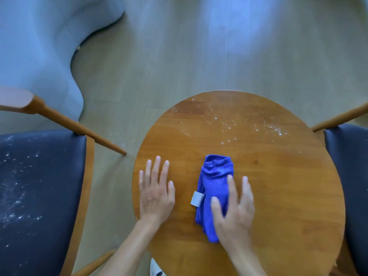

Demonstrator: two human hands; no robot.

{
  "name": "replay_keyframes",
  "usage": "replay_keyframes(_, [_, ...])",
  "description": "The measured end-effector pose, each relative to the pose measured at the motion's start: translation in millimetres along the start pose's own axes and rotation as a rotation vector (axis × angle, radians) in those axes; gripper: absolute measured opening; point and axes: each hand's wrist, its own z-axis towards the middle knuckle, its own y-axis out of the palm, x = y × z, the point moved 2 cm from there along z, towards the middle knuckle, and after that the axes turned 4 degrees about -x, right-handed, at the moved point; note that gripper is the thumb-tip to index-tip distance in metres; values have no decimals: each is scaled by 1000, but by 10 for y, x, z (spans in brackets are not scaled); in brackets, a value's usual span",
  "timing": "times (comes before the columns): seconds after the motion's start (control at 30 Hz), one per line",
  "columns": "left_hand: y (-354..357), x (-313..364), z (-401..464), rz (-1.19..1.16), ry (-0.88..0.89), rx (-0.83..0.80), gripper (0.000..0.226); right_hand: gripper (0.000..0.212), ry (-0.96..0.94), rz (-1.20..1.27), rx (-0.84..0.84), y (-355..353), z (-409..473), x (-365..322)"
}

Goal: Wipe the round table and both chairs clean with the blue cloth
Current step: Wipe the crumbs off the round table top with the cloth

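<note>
Resting flat on the round wooden bench [278,186], the right hand [234,212] spreads straight fingers [231,184] over the crumpled blue cloth [214,188]; the left hand [156,193] lies open just beside it.

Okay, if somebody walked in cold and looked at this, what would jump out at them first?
The bright blue cloth bunched at the middle of the round table, under the right hand, with the left hand flat beside it. Then white specks on the table's far side and on the left chair.
</note>
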Motion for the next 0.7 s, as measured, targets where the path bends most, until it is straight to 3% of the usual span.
replay_keyframes(0.17, [71,-148,235,122,3,-66,60,65,22,-290,-44,363,107,-444])
replay_keyframes(0.4, [150,-156,245,179,9,-11,60,49,-622,-365,-37,490,511,-428])
replay_keyframes(0.47, [154,-144,255,172,3,-1,61,45,-705,-355,-43,508,784,-376])
replay_keyframes(0.57, [142,-111,263,170,-5,-22,62,48,-651,-364,21,391,1217,-146])
replay_keyframes(0.7, [124,-103,263,169,-19,-45,63,50,-333,-476,82,-168,1644,619])
